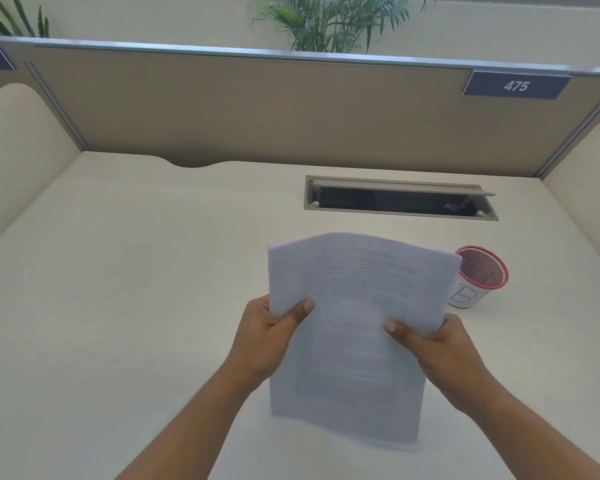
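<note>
A stack of white printed paper sheets (354, 292) stands almost upright over the cream desk (118, 289), its top edge curling away from me. My left hand (267, 337) grips its left edge, thumb on the front page. My right hand (440, 348) grips the right edge the same way, thumb across the print. The stack's bottom edge is at or just above the desk surface; I cannot tell whether it touches.
A red mesh cup (478, 278) with a white label stands just right of the paper. An open cable slot (399, 199) is set into the desk behind. Beige partition walls (257, 109) enclose the desk on three sides, with a "475" sign (516, 85).
</note>
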The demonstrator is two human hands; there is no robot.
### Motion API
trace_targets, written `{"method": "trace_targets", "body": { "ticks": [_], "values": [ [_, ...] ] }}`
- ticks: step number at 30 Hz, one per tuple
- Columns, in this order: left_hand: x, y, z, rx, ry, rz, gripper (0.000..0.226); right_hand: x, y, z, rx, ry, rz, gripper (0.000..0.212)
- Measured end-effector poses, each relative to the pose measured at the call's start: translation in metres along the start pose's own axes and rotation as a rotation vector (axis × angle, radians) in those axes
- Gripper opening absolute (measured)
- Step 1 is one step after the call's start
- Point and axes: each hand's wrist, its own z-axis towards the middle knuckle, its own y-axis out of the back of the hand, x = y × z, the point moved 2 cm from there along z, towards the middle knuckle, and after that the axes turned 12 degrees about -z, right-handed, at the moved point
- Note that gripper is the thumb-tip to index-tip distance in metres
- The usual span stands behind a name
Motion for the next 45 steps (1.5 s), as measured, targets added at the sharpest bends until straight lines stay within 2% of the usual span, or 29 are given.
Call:
{"method": "trace_targets", "body": {
  "ticks": [7, 13, 16, 20, 22, 25, 31, 34, 38, 41, 45],
  "values": [
    [0.02, 0.019, 0.029, -0.093, 0.044, -0.171, 0.024, -0.04, -0.014, 0.018, 0.165, -0.271, 0.189, 0.033],
    [0.047, 0.036, 0.056, -0.257, 0.057, -0.267, 0.019, -0.063, -0.024, 0.038, 0.236, -0.391, 0.15, 0.034],
    [0.061, 0.045, 0.065, -0.332, 0.071, -0.275, 0.018, -0.064, -0.02, 0.055, 0.231, -0.372, -0.045, 0.035],
    [0.078, 0.056, 0.072, -0.393, 0.092, -0.25, 0.02, -0.062, -0.004, 0.092, -0.164, -0.308, -0.463, 0.033],
    [0.085, 0.059, 0.076, -0.413, 0.094, -0.212, 0.022, -0.055, 0.001, 0.118, -0.236, -0.202, -0.618, 0.028],
    [0.087, 0.061, 0.081, -0.413, 0.07, -0.126, 0.033, -0.044, -0.001, 0.159, -0.149, -0.069, -0.771, 0.028],
    [0.088, 0.063, 0.091, -0.387, 0.018, -0.057, 0.038, -0.041, -0.014, 0.226, 0.024, 0.031, -1.134, 0.059],
    [0.089, 0.064, 0.091, -0.39, 0.014, -0.064, 0.039, -0.043, -0.017, 0.243, 0.12, 0.037, -1.238, 0.055],
    [0.088, 0.064, 0.09, -0.376, 0.001, -0.051, 0.041, -0.038, -0.018, 0.245, 0.113, 0.067, -1.234, 0.038],
    [0.088, 0.062, 0.09, -0.37, -0.003, -0.043, 0.041, -0.028, -0.017, 0.239, 0.045, 0.114, -1.182, 0.03],
    [0.085, 0.062, 0.088, -0.356, -0.018, -0.04, 0.042, -0.005, -0.013, 0.232, -0.057, 0.132, -0.834, 0.024]
  ]
}}
